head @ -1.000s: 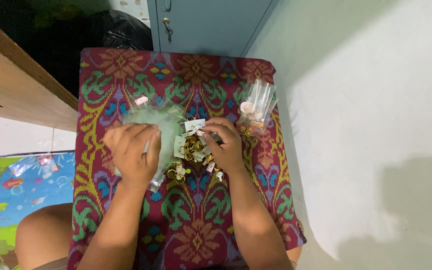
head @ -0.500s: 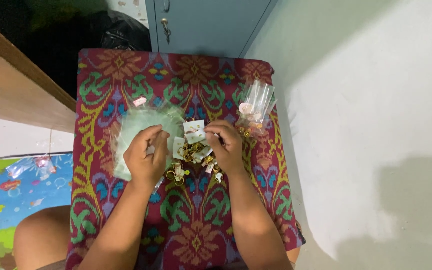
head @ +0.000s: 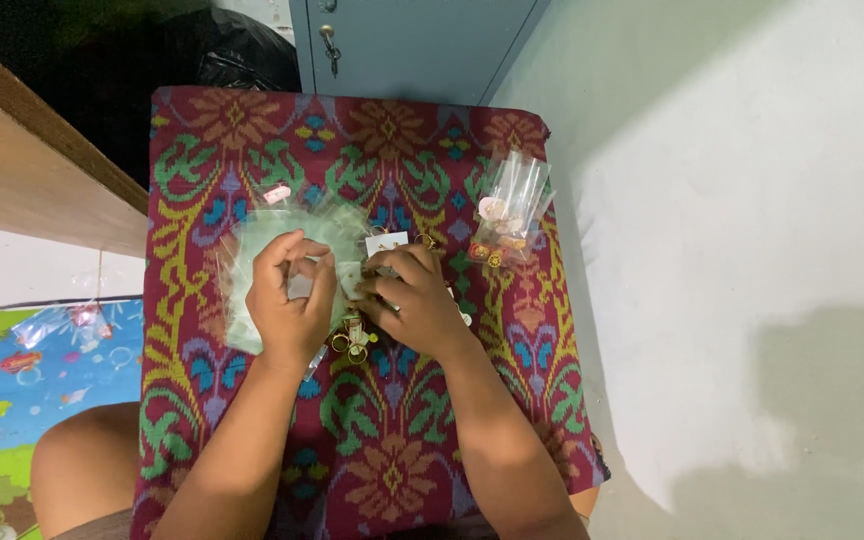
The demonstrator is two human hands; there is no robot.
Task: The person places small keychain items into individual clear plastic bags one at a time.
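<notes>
My left hand (head: 290, 295) rests on a heap of small clear plastic bags (head: 252, 250) and pinches one of them between its fingers. My right hand (head: 414, 300) lies close beside it, fingers curled over a small white card (head: 386, 243) and a pile of gold-coloured trinkets (head: 354, 340). Both hands work on a cushion covered in a red patterned cloth (head: 392, 150). What the right fingers hold is hidden under the hand.
A bundle of filled clear bags (head: 510, 212) lies at the cloth's right side. A small pink item (head: 277, 194) sits above the bag heap. A wooden table edge (head: 32, 180) is at left, a grey cabinet (head: 402, 45) behind, a colourful mat (head: 12, 400) at lower left.
My left hand has slid right toward the right hand and closed its fingers on a clear bag. The right hand stays over the trinkets.
</notes>
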